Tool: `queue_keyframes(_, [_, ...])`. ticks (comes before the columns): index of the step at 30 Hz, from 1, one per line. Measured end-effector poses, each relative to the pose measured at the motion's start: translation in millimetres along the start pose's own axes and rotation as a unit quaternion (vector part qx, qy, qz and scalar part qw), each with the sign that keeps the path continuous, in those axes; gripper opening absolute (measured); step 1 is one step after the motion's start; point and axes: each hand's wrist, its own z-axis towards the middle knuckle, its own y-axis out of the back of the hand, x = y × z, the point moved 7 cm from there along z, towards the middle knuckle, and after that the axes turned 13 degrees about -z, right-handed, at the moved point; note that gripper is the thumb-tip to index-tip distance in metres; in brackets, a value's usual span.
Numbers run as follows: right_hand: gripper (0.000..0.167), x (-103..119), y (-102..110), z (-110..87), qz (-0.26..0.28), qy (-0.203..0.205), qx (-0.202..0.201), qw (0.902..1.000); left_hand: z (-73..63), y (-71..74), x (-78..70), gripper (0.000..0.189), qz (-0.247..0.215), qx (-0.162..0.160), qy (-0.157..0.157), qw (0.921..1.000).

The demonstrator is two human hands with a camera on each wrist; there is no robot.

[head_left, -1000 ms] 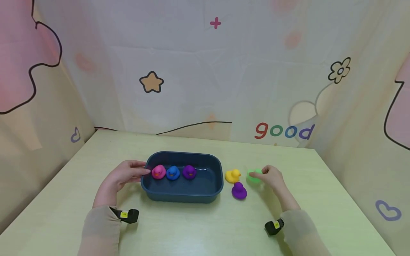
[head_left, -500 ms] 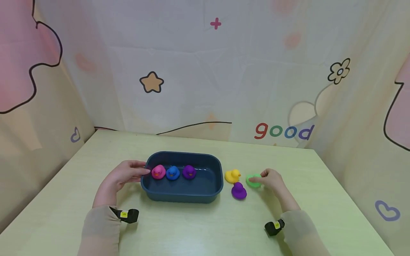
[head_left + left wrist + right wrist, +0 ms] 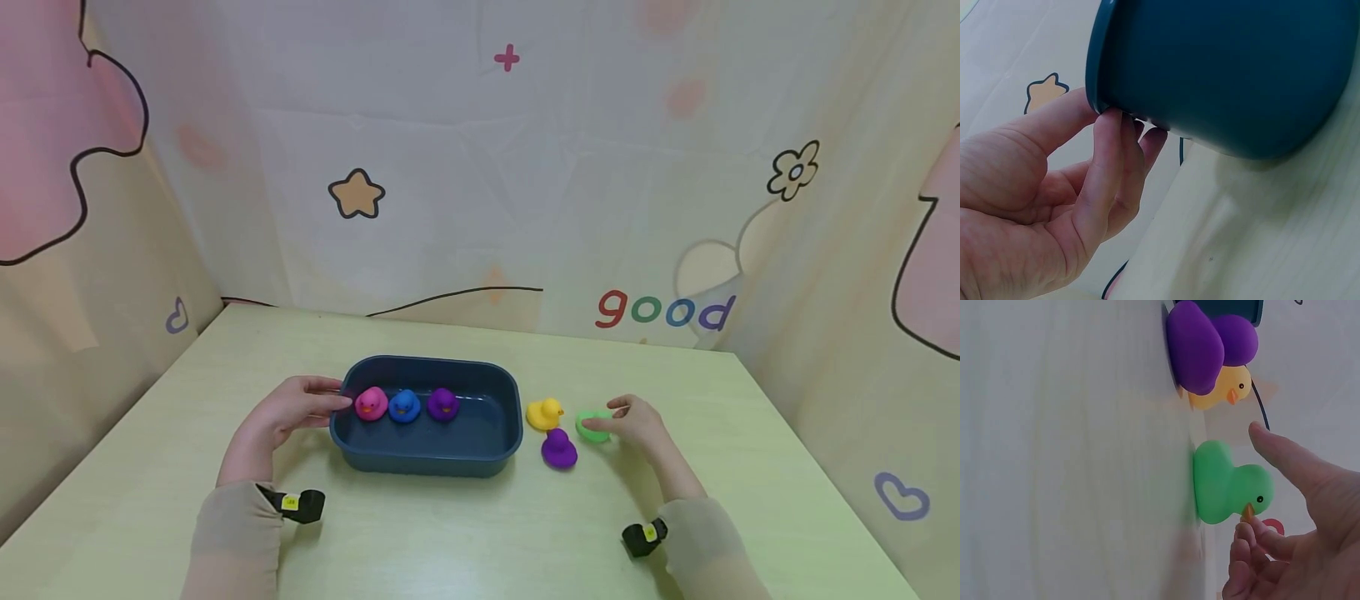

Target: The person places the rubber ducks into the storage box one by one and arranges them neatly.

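My left hand [image 3: 300,404] holds the left end of a dark blue plastic tub [image 3: 427,467], one digit over the rim and the others against the outer wall [image 3: 1241,75]. Inside the tub sit a pink rubber duck [image 3: 371,404], a blue rubber duck [image 3: 405,407] and a purple rubber duck [image 3: 443,406]. On the right, my right hand [image 3: 637,423] is spread around a green rubber duck [image 3: 592,428] standing on the table. The right wrist view has the thumb [image 3: 1285,453] apart from the green duck and the fingertips close to its beak; contact there is unclear.
Between the tub and the green duck stand a yellow rubber duck [image 3: 544,414] and another purple rubber duck [image 3: 559,450], close together. The pale table [image 3: 450,542] ends at a printed cloth backdrop [image 3: 450,208].
The green duck has shifted slightly toward me and now rests on the table. My right hand's fingers have parted from their pinch on it. The left hand and tub have stayed put.
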Motion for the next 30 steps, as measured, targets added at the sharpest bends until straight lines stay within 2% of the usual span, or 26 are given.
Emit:
queue_keyframes(5, [0.079,5,4,-0.5,0.017,0.036,0.007,0.9992,0.5,0.6,0.2,0.063,-0.002,0.001,-0.001,1.0])
queue_keyframes(11, [0.077,10,11,5.1,0.041,0.105,0.027,0.9932,1.3,1.1,0.4,0.063,-0.005,0.003,-0.008,1.0])
queue_keyframes(15, [0.077,10,13,8.4,0.053,0.16,0.055,0.9842,1.2,-0.3,0.2,0.062,-0.008,0.008,-0.013,0.9999])
queue_keyframes(21, [0.074,8,9,11.0,0.057,0.23,0.114,0.9649,0.7,-1.9,-1.5,0.061,-0.008,0.006,-0.013,0.9999])
queue_keyframes(25, [0.07,6,8,12.9,0.05,0.251,0.141,0.9563,0.6,-1.7,-2.1,0.06,-0.01,0.005,-0.013,0.9999])
queue_keyframes(30, [0.067,2,8,15.8,0.047,0.262,0.162,0.9503,0.1,-0.2,-0.6,0.061,-0.009,0.001,-0.008,0.9999])
